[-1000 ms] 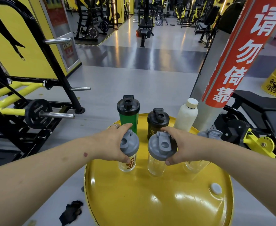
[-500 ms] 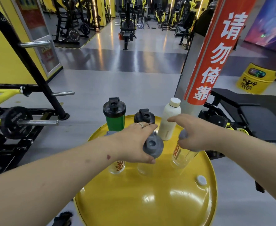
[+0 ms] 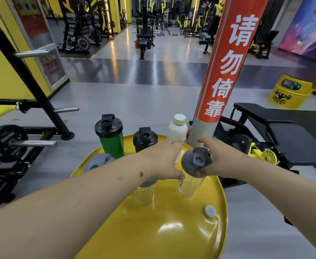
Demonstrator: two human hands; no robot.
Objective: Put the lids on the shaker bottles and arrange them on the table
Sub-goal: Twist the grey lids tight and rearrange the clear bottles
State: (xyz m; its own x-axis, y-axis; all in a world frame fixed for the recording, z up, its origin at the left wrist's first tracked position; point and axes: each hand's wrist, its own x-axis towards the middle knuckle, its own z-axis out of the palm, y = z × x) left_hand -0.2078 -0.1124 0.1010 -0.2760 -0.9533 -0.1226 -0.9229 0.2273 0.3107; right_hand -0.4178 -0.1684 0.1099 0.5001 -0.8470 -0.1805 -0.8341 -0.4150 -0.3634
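Note:
A round yellow table (image 3: pixel 172 230) carries the bottles. My right hand (image 3: pixel 220 157) holds a grey lid (image 3: pixel 196 162), tilted, just over an open clear shaker bottle (image 3: pixel 188 187). My left hand (image 3: pixel 162 159) reaches across and grips that bottle near its rim, thumb in front. Under my left wrist stands a second clear bottle (image 3: pixel 145 194) with a grey lid on. A third grey lid (image 3: pixel 97 161) shows above my left forearm; its bottle is hidden. At the back stand a green bottle (image 3: pixel 112 144) and a black bottle (image 3: pixel 144 140), both with black lids, and a white bottle (image 3: pixel 177 128).
A small grey plug (image 3: pixel 210 211) sits in the tabletop at the right. A red and grey pillar (image 3: pixel 226 71) rises just behind the table. A black bench (image 3: pixel 284 131) is to the right and a weight rack (image 3: pixel 9 143) to the left.
My left hand left the middle bottle's lid and moved right to the rightmost clear bottle. My right hand lifted a grey lid over that bottle. The view shifted right.

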